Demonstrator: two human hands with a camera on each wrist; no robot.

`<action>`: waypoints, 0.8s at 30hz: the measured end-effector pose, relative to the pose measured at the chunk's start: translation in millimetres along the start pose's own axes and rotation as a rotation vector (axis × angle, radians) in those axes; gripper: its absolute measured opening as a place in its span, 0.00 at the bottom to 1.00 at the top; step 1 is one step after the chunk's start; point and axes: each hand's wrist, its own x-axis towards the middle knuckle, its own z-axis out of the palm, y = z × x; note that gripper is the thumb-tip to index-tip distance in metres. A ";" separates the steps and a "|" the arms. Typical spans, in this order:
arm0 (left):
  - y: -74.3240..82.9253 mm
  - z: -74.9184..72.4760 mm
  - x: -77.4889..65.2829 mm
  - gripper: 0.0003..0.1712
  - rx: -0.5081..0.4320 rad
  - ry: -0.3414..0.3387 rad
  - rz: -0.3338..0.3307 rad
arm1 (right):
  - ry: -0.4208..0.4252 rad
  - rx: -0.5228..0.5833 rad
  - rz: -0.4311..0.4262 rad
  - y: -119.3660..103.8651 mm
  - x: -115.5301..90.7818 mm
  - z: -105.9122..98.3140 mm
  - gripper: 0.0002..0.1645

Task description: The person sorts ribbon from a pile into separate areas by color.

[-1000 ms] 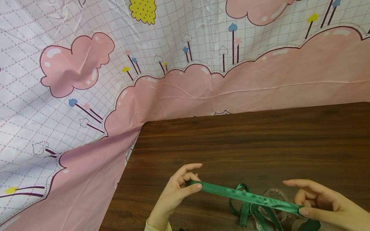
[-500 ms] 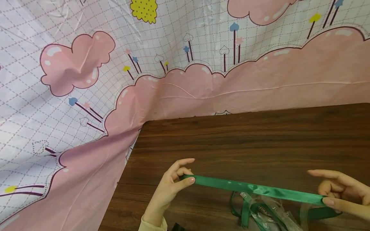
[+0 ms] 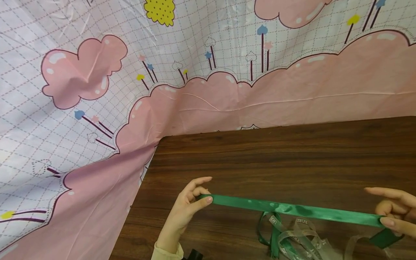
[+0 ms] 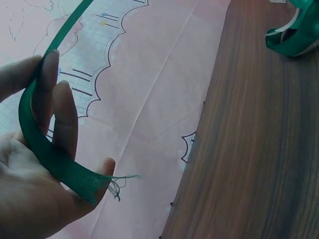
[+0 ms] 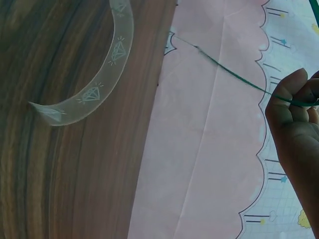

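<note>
A green satin ribbon (image 3: pixel 292 209) is stretched between both hands above the table. My left hand (image 3: pixel 188 204) pinches it between thumb and fingers; in the left wrist view its tail crosses the palm and ends in frayed threads. At the right edge of the head view, my right hand (image 3: pixel 398 211) pinches the other end, and a short green tail hangs below the thumb. In the right wrist view that tail looks edge-on and thin. Beneath the stretched ribbon lies a loose heap of green ribbon (image 3: pixel 275 240) and clear printed ribbon (image 3: pixel 299 236).
The dark wooden table (image 3: pixel 260 162) meets a pink and white cloth (image 3: pixel 208 97) with cloud prints at the back and left. A small black object (image 3: pixel 195 254) shows at the bottom edge. One clear ribbon strip (image 5: pixel 112 67) with diamond prints curls on the table.
My hands have moved apart, the right hand to the right and slightly up, the left hand left and slightly up. The held ribbon span has grown longer, uncovering more of the heap.
</note>
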 end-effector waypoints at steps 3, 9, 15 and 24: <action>-0.7 -1.9 -0.4 0.32 0.001 0.004 -0.003 | 0.020 -0.002 0.022 1.3 -9.2 -6.5 0.36; 0.4 -4.6 -0.3 0.32 0.003 0.003 0.007 | 0.075 -0.057 0.100 1.5 -30.2 -24.8 0.40; 2.6 -6.1 -0.7 0.32 0.010 0.004 0.012 | 0.061 -0.129 0.199 3.9 -51.3 -49.7 0.50; 2.2 -10.6 -0.8 0.31 0.026 0.024 -0.005 | 0.141 -0.178 0.206 32.2 -123.2 -104.3 0.45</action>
